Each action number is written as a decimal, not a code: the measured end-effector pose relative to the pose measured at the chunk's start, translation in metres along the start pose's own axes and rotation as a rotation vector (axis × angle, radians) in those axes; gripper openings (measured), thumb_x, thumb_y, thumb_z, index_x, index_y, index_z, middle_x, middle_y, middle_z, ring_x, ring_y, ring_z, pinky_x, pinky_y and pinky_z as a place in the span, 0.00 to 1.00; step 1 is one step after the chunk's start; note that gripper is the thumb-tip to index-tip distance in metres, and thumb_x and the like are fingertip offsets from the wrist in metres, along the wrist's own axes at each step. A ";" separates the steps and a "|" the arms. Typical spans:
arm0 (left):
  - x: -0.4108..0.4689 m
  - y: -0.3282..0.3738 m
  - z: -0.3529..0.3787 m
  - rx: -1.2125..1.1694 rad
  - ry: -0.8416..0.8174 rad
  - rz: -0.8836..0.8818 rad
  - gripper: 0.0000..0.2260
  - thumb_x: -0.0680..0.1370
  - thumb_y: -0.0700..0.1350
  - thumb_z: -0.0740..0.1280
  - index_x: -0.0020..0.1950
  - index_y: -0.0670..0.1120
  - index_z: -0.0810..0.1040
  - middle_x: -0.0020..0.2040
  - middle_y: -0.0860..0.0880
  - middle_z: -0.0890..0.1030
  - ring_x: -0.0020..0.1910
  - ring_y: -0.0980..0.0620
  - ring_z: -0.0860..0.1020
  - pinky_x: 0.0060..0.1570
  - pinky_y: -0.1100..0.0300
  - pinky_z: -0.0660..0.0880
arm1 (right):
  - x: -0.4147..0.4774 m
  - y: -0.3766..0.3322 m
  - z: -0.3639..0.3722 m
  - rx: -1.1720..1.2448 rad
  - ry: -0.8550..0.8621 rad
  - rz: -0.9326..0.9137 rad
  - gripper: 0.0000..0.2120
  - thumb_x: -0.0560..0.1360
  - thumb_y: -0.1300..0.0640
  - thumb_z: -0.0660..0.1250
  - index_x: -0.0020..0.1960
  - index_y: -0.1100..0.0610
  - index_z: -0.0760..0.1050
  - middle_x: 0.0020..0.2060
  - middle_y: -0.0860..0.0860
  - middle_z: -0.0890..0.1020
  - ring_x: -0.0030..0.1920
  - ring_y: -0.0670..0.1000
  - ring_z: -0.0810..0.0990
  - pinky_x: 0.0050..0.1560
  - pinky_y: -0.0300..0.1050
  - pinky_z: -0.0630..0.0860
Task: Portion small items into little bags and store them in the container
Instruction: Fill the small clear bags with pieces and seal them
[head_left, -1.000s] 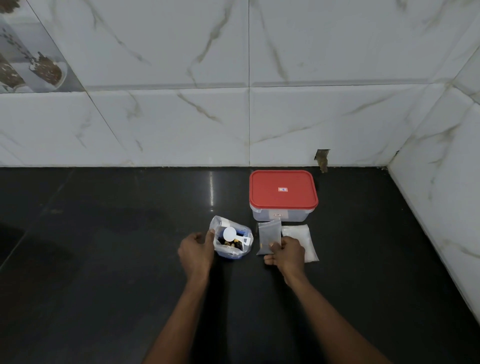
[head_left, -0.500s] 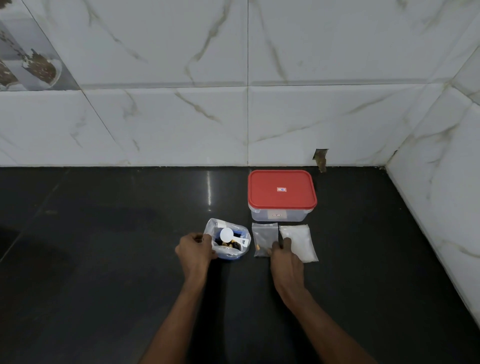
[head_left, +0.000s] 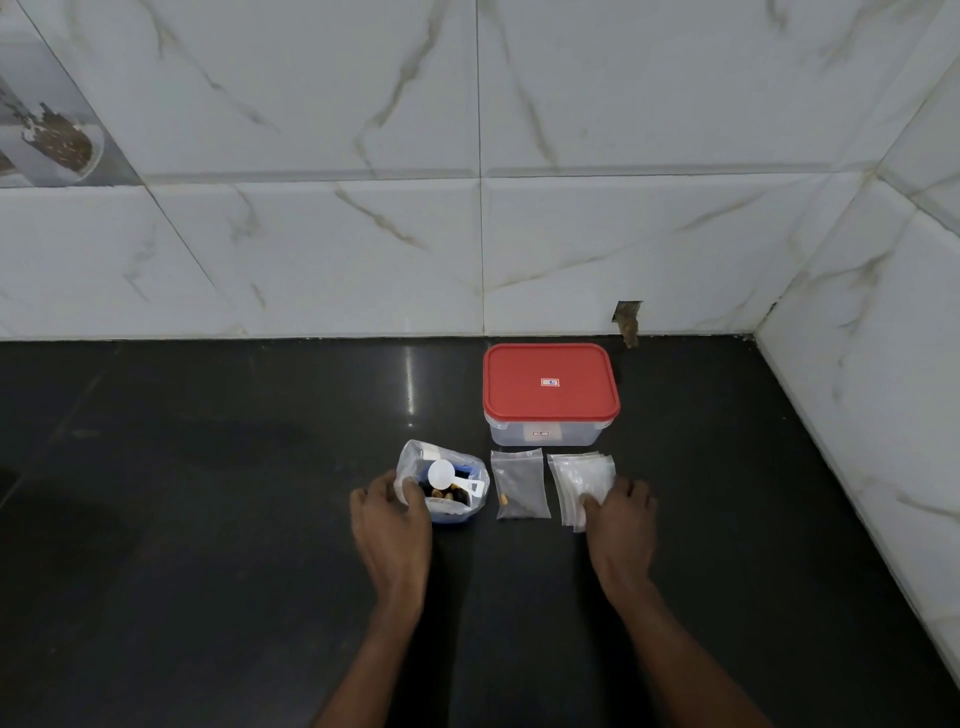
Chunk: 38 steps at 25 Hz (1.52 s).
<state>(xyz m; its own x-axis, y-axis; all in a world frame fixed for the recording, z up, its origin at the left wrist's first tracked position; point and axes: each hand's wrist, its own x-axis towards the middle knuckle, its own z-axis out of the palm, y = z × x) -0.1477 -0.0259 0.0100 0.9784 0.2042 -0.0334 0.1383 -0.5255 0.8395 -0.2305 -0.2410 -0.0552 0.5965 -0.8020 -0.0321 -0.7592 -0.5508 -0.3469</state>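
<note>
A clear container with a red lid (head_left: 550, 384) stands shut on the black counter. In front of it lies a small clear bag (head_left: 519, 483) holding a few small items. To its right is a stack of empty little bags (head_left: 579, 475). My right hand (head_left: 618, 525) rests on the stack's near right corner, its fingertips on the top bag. At the left, an open plastic bag (head_left: 462, 486) holds small brown and dark items and a white scoop (head_left: 441, 473). My left hand (head_left: 389, 519) grips the near left rim of this bag.
The black counter (head_left: 208, 519) meets white marble-tiled walls at the back (head_left: 467, 234) and the right (head_left: 883, 389). A chipped hole (head_left: 627, 319) shows in the back wall just behind the container.
My right hand has let go of the filled little bag, which now lies flat, and moved right onto the stack of empty bags. My left hand keeps hold of the open bag.
</note>
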 end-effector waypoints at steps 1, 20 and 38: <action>-0.007 0.003 0.000 0.006 0.016 0.030 0.13 0.79 0.44 0.65 0.62 0.42 0.81 0.52 0.46 0.77 0.49 0.49 0.78 0.51 0.58 0.71 | 0.000 -0.001 -0.002 0.077 0.005 0.035 0.19 0.75 0.54 0.70 0.61 0.65 0.74 0.55 0.61 0.76 0.56 0.61 0.75 0.55 0.53 0.73; -0.026 0.060 0.020 -0.567 -0.574 -0.479 0.08 0.75 0.32 0.71 0.54 0.35 0.80 0.37 0.39 0.85 0.29 0.49 0.82 0.33 0.57 0.81 | -0.049 -0.026 -0.079 0.811 -0.276 -0.296 0.08 0.69 0.63 0.75 0.41 0.51 0.80 0.40 0.45 0.82 0.45 0.46 0.79 0.43 0.40 0.75; -0.023 0.026 -0.016 -0.090 -0.522 0.155 0.19 0.75 0.52 0.74 0.64 0.49 0.81 0.56 0.53 0.81 0.53 0.59 0.79 0.46 0.73 0.72 | -0.023 -0.096 -0.101 0.325 -0.343 -0.499 0.06 0.74 0.65 0.68 0.42 0.61 0.83 0.36 0.55 0.84 0.35 0.53 0.83 0.40 0.49 0.82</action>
<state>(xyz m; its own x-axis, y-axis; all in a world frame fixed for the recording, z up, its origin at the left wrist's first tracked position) -0.1689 -0.0307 0.0412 0.9357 -0.3189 -0.1507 -0.0052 -0.4397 0.8981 -0.1976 -0.1935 0.0736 0.9439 -0.3222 -0.0720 -0.2875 -0.6951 -0.6589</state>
